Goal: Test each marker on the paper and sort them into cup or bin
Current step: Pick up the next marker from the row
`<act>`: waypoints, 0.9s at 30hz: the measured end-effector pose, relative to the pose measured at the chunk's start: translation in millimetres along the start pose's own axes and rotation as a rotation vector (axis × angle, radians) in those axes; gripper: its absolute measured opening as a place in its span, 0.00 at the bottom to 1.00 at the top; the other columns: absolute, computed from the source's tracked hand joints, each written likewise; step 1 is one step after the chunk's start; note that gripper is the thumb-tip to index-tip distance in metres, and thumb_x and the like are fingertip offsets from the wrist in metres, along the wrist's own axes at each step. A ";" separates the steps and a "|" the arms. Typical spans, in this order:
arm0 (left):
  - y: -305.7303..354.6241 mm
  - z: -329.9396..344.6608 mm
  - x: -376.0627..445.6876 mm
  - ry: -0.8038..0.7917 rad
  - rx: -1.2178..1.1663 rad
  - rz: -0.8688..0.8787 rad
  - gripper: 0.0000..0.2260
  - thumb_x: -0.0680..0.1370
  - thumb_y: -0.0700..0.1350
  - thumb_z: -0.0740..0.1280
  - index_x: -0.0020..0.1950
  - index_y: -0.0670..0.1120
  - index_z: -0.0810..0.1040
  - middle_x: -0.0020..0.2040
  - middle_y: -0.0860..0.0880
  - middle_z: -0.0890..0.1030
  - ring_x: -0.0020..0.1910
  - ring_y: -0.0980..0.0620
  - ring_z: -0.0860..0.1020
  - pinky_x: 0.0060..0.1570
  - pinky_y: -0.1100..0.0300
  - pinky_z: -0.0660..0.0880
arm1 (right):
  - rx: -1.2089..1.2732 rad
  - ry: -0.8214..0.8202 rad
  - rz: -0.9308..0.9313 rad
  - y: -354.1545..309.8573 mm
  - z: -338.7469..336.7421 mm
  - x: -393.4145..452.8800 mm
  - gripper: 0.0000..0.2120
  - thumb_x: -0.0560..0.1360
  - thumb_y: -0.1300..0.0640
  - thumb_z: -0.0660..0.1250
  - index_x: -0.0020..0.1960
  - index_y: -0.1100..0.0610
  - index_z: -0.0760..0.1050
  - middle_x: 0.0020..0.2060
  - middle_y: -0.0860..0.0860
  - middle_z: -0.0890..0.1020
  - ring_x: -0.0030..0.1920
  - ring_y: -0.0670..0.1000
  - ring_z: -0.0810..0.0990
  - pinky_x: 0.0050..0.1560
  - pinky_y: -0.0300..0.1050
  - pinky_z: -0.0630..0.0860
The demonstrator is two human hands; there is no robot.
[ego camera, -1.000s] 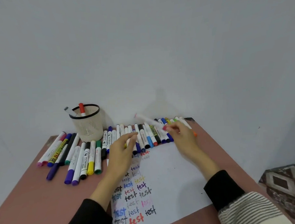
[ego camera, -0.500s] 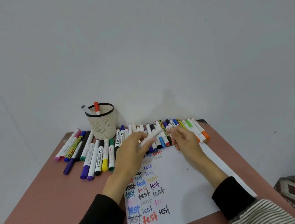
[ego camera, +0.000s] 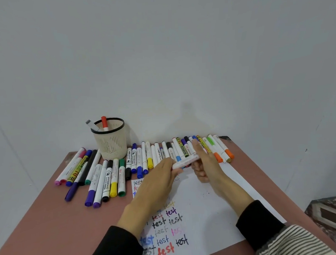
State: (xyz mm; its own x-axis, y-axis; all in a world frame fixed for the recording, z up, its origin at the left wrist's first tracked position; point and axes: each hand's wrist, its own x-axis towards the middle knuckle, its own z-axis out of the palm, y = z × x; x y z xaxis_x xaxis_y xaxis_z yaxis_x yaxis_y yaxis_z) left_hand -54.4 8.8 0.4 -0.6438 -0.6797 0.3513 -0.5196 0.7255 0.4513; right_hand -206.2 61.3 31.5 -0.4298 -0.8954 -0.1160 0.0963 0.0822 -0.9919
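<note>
Two bare hands meet over the upper edge of the white sheet of paper [ego camera: 210,200], just right of the frame's centre, and share one slim white-barrelled marker [ego camera: 186,161] lying nearly level between them. The left hand [ego camera: 156,183] has its fingertips curled round the marker's near end; the right hand [ego camera: 205,164] wraps loosely about the far end, fingers half bent. Whether the cap is on or coming off I cannot tell, since the fingers hide both ends. By my reading the step in hand is uncapping this marker for its trial; the next move calls for pulling the ends apart and bringing the tip down to a bare patch of paper, of which plenty lies to the right of the written words.

Below the hands, the paper carries columns of the word "test" in black, red, blue, yellow and pale pink, some faint.

Beyond the hands, a long row of capped markers [ego camera: 181,148] lies along the far edge of the reddish-brown table [ego camera: 42,219], and a second loose group of markers [ego camera: 100,178] lies at centre left.

At upper left of that group stands a cream mesh cup with a black rim [ego camera: 111,141], holding two markers: one red-capped [ego camera: 104,123], upright, and one grey-ended [ego camera: 92,125], leaning left. No bin shows anywhere in the frame.
</note>
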 end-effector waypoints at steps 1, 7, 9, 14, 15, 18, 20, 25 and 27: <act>-0.1 0.1 0.2 -0.024 -0.004 -0.002 0.17 0.79 0.61 0.49 0.54 0.51 0.68 0.44 0.56 0.72 0.38 0.58 0.69 0.36 0.66 0.68 | -0.028 0.025 0.030 -0.1 0.7 0.5 0.23 0.70 0.35 0.66 0.26 0.51 0.69 0.21 0.47 0.64 0.20 0.44 0.58 0.20 0.35 0.55; 2.6 3.2 3.2 -0.037 0.102 -0.006 0.17 0.80 0.61 0.49 0.50 0.50 0.67 0.40 0.56 0.71 0.35 0.57 0.69 0.34 0.64 0.68 | 0.042 0.080 0.041 -2.9 -1.5 3.8 0.16 0.79 0.54 0.63 0.35 0.56 0.66 0.18 0.46 0.63 0.19 0.44 0.58 0.20 0.35 0.56; 8.0 2.7 2.8 -0.047 0.153 0.029 0.17 0.79 0.62 0.47 0.49 0.51 0.65 0.36 0.56 0.70 0.33 0.57 0.69 0.32 0.65 0.66 | 0.067 0.057 0.016 -4.2 -2.4 1.9 0.15 0.80 0.56 0.62 0.35 0.57 0.68 0.18 0.47 0.65 0.18 0.43 0.58 0.20 0.35 0.56; 15.7 -2.1 2.0 -0.105 0.270 0.059 0.18 0.78 0.63 0.43 0.49 0.50 0.62 0.34 0.55 0.68 0.32 0.57 0.68 0.36 0.62 0.71 | 0.090 -0.002 -0.001 -4.0 -4.2 -0.2 0.17 0.81 0.58 0.59 0.33 0.57 0.70 0.18 0.48 0.66 0.18 0.44 0.58 0.20 0.35 0.56; 16.8 -2.5 1.3 -0.110 0.271 0.059 0.19 0.78 0.63 0.43 0.49 0.50 0.62 0.34 0.55 0.68 0.31 0.57 0.68 0.36 0.62 0.71 | 0.092 -0.011 -0.003 -4.1 -4.6 -0.7 0.17 0.81 0.58 0.59 0.33 0.57 0.69 0.18 0.48 0.66 0.18 0.43 0.58 0.20 0.35 0.56; 17.9 -3.3 0.3 -0.124 0.265 0.055 0.21 0.76 0.64 0.41 0.47 0.50 0.63 0.34 0.55 0.68 0.30 0.56 0.67 0.35 0.61 0.70 | 0.097 -0.034 -0.001 -4.3 -5.9 -2.0 0.16 0.80 0.60 0.59 0.34 0.57 0.69 0.18 0.48 0.66 0.18 0.43 0.58 0.19 0.35 0.57; 17.2 -2.8 -0.4 -0.123 0.248 0.054 0.21 0.76 0.64 0.42 0.44 0.50 0.64 0.33 0.54 0.68 0.30 0.56 0.66 0.34 0.62 0.69 | 0.095 -0.033 0.001 -4.4 -6.5 -1.9 0.16 0.80 0.60 0.58 0.33 0.57 0.68 0.18 0.47 0.66 0.18 0.43 0.58 0.20 0.35 0.57; 14.1 -4.7 -4.8 -0.103 0.251 0.088 0.23 0.75 0.65 0.41 0.42 0.50 0.66 0.32 0.54 0.67 0.29 0.56 0.64 0.30 0.64 0.63 | 0.060 -0.002 -0.039 -5.2 -7.3 -0.5 0.14 0.80 0.60 0.60 0.36 0.57 0.67 0.18 0.46 0.67 0.18 0.43 0.59 0.20 0.34 0.58; 10.5 -6.8 -4.8 -0.082 0.281 0.099 0.23 0.75 0.65 0.41 0.43 0.49 0.66 0.31 0.54 0.66 0.29 0.56 0.65 0.29 0.64 0.61 | 0.057 -0.003 -0.075 -4.0 -6.7 -0.7 0.14 0.80 0.56 0.63 0.35 0.56 0.69 0.19 0.47 0.66 0.19 0.43 0.58 0.21 0.34 0.56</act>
State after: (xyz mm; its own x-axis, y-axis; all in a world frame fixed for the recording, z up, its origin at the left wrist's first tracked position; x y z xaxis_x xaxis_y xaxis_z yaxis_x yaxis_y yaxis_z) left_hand -53.0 18.9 9.0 -0.7363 -0.6015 0.3099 -0.5796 0.7970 0.1698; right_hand -212.3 64.5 35.2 -0.4349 -0.8996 -0.0413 0.1151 -0.0100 -0.9933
